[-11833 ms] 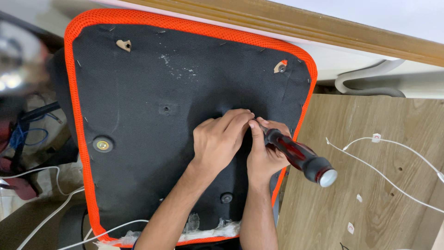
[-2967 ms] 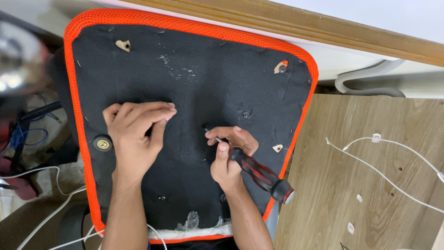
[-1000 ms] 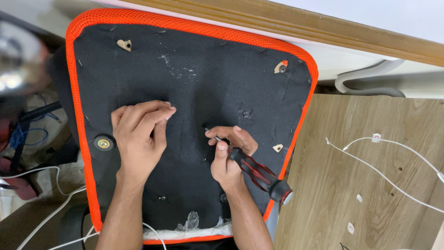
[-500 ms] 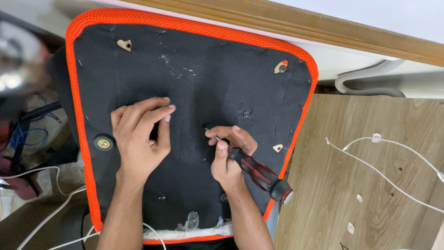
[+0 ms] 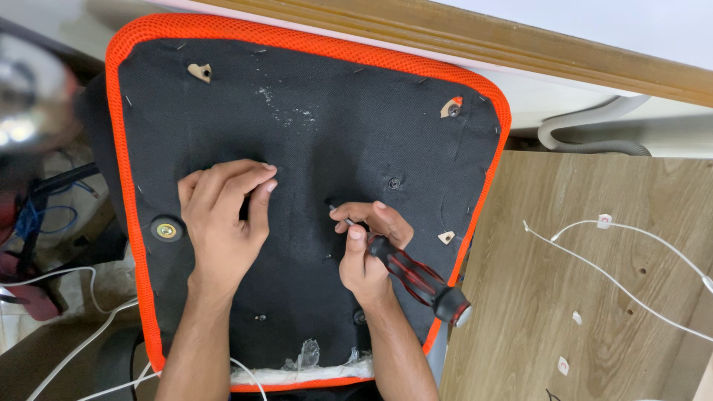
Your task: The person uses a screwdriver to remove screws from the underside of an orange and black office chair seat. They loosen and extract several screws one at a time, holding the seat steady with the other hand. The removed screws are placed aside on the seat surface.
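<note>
Screwdriver (image 5: 416,275) gripped firmly in right hand (image 5: 368,249), tip on upturned seat underside (image 5: 334,126). Left hand (image 5: 223,219) flat, holding nothing, bracing fabric. Prying step; next likely needs steady leverage.

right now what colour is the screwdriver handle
Red and black, with a silvery end cap; the screwdriver sits in the right hand, seen in the head view.
</note>
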